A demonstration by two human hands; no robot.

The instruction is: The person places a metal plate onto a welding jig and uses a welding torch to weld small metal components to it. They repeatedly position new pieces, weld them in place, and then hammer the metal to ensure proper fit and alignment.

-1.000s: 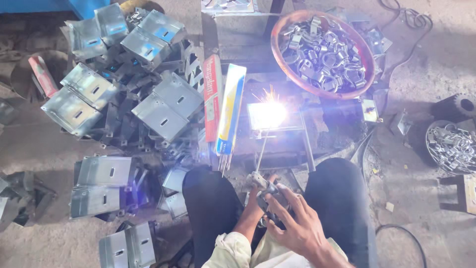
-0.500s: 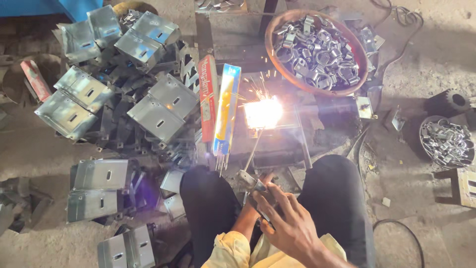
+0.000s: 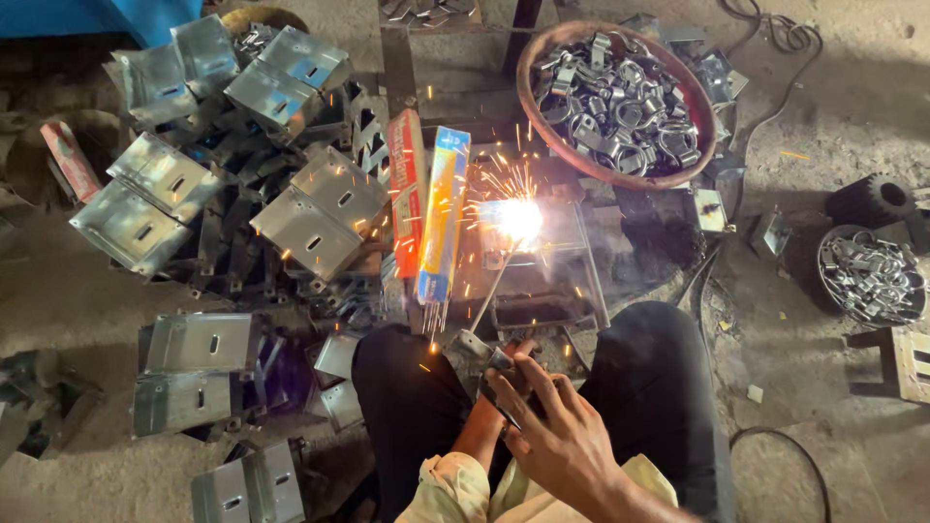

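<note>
Right hand [image 3: 552, 441] closed round the electrode holder [image 3: 484, 353], fingers overlapping the left hand [image 3: 513, 363], mostly hidden beneath; left grip impossible to tell. Welding rod [image 3: 489, 295] slanting up from holder to a bright arc [image 3: 520, 221] on the metal piece [image 3: 552, 252], sparks scattering. Two rod packets [image 3: 431, 218] just left of the arc. Basin of clamps [image 3: 620, 102] beyond. Sheet-metal boxes [image 3: 310, 218] heaped at left on the floor [image 3: 833, 126].

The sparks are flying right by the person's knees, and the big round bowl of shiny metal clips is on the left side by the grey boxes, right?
Not quite. The head view shows the round bowl of metal clips at the upper right, beyond the sparks; the grey boxes are piled on the left. The sparks do fly in front of the knees.
</note>
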